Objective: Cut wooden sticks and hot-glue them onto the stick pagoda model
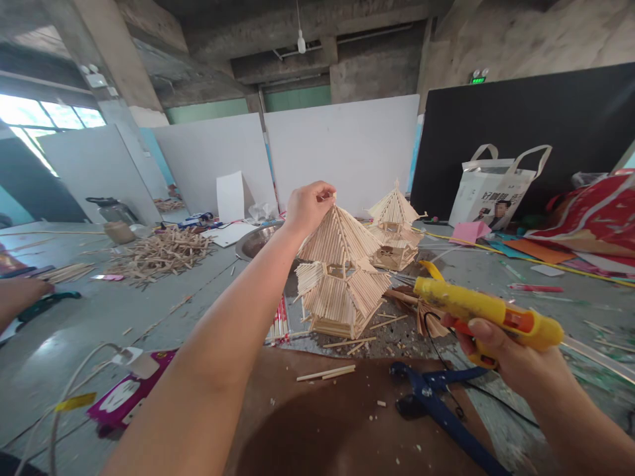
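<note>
My left hand (311, 206) is at the peak of the nearer stick-built pagoda model (342, 291), its fingers pinched around a short piece of wooden stick (334, 196) at the tip. Most of that piece is hidden by the fingers. To the right, my right hand (501, 340) is wrapped round the handle of a yellow hot glue gun (486, 311). The gun's nozzle points left, toward the model but apart from it. A second, similar pagoda model (395, 225) stands behind and to the right.
Blue pliers (431, 396) and loose sticks (327, 373) lie on a brown board (297, 423). A purple power strip (131, 390) is at left, near a stick pile (163, 254) and another person's hand (22, 297). A metal basin (255, 241) and paper bag (483, 192) stand behind.
</note>
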`<state>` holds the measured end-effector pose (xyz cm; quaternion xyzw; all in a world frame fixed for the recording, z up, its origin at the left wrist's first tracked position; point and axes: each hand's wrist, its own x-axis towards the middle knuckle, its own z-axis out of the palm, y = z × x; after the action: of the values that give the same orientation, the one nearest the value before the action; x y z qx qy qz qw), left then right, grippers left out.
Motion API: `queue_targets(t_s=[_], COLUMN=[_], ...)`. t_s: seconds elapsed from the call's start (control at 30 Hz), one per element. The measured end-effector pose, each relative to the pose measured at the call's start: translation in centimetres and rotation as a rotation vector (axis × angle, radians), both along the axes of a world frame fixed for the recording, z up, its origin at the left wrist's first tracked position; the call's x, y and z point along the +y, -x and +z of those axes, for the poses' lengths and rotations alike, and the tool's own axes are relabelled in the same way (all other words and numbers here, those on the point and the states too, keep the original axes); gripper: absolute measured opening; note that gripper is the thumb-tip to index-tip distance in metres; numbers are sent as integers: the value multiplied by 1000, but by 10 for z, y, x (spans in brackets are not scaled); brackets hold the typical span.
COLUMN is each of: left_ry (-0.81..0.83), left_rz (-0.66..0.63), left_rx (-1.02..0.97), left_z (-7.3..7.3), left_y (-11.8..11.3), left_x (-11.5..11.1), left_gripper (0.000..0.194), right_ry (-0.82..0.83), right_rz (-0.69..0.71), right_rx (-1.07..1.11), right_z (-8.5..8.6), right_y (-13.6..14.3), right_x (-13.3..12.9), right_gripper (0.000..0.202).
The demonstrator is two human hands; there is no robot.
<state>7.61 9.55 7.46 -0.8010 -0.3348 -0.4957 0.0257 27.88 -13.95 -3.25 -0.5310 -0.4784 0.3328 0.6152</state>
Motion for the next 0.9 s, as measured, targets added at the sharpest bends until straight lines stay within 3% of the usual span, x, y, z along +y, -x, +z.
queue_targets(t_s=[0.57,0.9], left_ry=[-68,12], left_rz=[-48,-60], left_rx=[-49,-75], left_z=[-9,-6], left_y=[0,-1], left_x=[6,-1], left_gripper=[10,9], right_ry=[43,2], right_rz=[-8,22], right_rx=[89,79], right_z=[-1,0], right_y=[-1,1], right_x=[1,1], right_gripper=[59,55])
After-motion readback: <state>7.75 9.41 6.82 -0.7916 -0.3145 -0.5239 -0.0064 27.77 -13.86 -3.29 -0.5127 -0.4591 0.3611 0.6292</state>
